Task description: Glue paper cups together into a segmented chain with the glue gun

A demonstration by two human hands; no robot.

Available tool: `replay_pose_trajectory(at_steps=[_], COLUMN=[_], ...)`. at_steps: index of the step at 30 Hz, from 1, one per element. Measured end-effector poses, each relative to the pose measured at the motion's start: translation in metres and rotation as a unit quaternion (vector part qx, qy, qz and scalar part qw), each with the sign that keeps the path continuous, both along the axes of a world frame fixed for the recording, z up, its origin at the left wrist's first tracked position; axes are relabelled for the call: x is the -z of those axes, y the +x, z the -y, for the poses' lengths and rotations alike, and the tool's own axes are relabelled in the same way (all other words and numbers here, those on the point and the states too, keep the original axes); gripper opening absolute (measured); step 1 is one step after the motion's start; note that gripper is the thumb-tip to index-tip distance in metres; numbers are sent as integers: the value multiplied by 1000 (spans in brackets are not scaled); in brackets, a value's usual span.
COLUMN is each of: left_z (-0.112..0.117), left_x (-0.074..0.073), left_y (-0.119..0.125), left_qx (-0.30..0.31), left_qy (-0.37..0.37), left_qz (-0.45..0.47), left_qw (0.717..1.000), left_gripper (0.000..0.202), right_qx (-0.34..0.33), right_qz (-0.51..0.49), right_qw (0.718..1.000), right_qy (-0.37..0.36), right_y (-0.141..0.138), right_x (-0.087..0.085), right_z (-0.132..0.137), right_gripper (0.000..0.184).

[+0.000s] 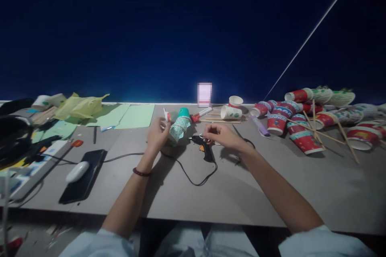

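Some Joined, Some Loose: Cup Work Looks Midway

Head view: A person in light blue sleeves (325, 245) works at a grey table (241, 204), the left hand (158, 133) just beside a tilted run of green cups (181, 125) near the middle. The left fingers are curled; whether they grip the cups or only a small red-and-white item (168, 116) next to them is impossible to say. The right hand (220, 134) hangs apart from the cups, thumb and fingertips drawn close together, though anything pinched there is too small to make out. A black glue gun (207, 150) lies on the table by the right hand, its cord (197, 185) looped toward the person.

By the look of it, the work is well under way. Red cups (277, 120) at right lie end to end in rows, apparently already joined, with white-and-green cups (342, 98) beyond. The green cups, nested or butted together, appear to be the piece in progress. Seemingly unused so far are a white cup (231, 113) on its side, another cup (235, 105) behind it and several thin sticks (221, 121). Whether the green cups are firmly fixed cannot be judged.
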State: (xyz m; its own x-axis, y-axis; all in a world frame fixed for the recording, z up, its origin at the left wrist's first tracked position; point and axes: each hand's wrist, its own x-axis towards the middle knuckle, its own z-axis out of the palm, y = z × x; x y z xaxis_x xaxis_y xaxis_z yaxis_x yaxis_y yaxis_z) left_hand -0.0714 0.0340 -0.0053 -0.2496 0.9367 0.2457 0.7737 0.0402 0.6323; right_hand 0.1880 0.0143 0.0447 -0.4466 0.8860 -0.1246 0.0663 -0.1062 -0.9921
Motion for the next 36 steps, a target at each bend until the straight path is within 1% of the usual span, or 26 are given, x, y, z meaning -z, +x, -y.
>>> replay_pose_trajectory(at_steps=[2, 4, 6, 9, 11, 13, 15, 17, 20, 23, 25, 27, 28, 30, 33, 36], left_z=[2, 5, 6, 7, 7, 7, 7, 5, 2, 5, 9, 14, 16, 19, 22, 23], left_x=[-1, -1, 0, 3, 4, 6, 8, 11, 15, 13, 9, 4, 2, 0, 0, 0], left_y=[4, 8, 11, 12, 12, 13, 15, 17, 22, 32, 40, 47, 50, 54, 56, 58], left_qx=[27, 46, 57, 71, 70, 68, 82, 108, 150, 148, 145, 173, 189, 209, 222, 239], left_qy=[-53, -81, -91, -96, -86, -58, -17, 26, 55, 26, -23, -70, -84, -98, -109, -96], left_qz=[-18, -46, -62, -56, -29, 15, 73, 140, 255, 376, 461, 532, 556, 588, 610, 616], left_qw=[998, 995, 992, 991, 993, 996, 994, 984, 954, 914, 875, 826, 805, 776, 753, 744], left_gripper=[37, 44, 51, 55, 55, 56, 57, 56, 51, 50, 53, 52, 50, 46, 41, 44], right_qx=[1, 1, 2, -1, -3, 0, 5, 16, 39, 63, 83, 100, 106, 108, 105, 101], right_qz=[1, 0, -2, 0, 2, 4, 4, -4, -27, -33, -22, -18, -19, -21, -17, -15], right_qw=[1000, 1000, 1000, 1000, 1000, 1000, 1000, 1000, 999, 996, 994, 992, 992, 991, 991, 991], right_qy=[-6, -9, -8, -7, -4, -2, -4, -4, 19, 52, 65, 70, 70, 71, 78, 82], right_y=[0, 0, 0, 0, 0, 0, -1, -3, -8, -13, -15, -16, -17, -17, -17, -17], right_x=[1, 3, 5, 6, 6, 5, 6, 9, 17, 25, 28, 29, 29, 27, 24, 21], right_z=[-1, -2, -3, -3, -2, -3, -3, -3, -3, -2, -1, -1, 0, 1, 4, 7], right_gripper=[24, 25, 26, 27, 26, 25, 23, 23, 23, 24, 24, 25, 26, 27, 28, 28])
